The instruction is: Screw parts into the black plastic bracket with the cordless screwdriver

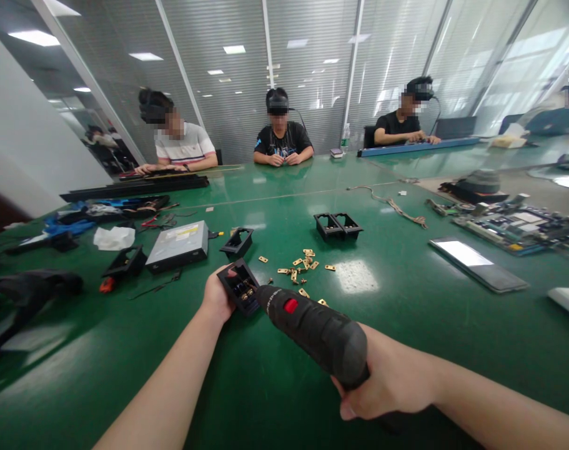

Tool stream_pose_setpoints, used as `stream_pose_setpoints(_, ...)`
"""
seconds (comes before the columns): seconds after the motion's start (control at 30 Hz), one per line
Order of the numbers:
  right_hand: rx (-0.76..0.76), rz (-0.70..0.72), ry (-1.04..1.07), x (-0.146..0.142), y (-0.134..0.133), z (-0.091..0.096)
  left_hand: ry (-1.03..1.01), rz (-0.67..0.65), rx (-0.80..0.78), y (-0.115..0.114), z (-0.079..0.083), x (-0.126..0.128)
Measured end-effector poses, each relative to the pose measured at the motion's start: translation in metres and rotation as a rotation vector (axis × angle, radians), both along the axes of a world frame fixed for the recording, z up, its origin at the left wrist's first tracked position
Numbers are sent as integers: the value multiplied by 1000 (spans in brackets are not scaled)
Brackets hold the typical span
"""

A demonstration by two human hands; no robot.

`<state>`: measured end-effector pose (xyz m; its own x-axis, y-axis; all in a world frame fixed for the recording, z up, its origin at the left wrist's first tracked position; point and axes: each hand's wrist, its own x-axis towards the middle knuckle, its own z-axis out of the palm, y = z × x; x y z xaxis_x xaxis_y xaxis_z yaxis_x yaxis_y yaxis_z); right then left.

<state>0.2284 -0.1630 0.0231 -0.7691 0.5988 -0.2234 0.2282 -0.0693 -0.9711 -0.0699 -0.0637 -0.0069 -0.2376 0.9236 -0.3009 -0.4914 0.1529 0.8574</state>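
Observation:
My left hand (216, 295) is closed around a small black plastic housing (240, 286), holding it tilted on the green table (275, 375). Brass parts show inside the housing. My right hand (390, 381) grips a black electric screwdriver (312, 331) with a red button; its tip points into the housing. Several small brass plates (303, 265) lie scattered just beyond the housing.
More black housings sit at centre (238, 242) and further back (338, 225). A grey disc drive (178, 245) and a white cloth (114, 237) lie to the left. A circuit board (513, 226) and a silver slab (477, 263) are at the right. Three people sit at the far edge.

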Motion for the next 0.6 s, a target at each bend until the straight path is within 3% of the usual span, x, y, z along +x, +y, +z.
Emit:
stream_pose_setpoints(0.23, -23, -20, 20, 1, -1, 1, -17, 12, -20, 1, -2, -1)
stream_pose_setpoints(0.6, 65, 15, 31, 2, 1, -4, 3, -8, 14, 1, -2, 0)
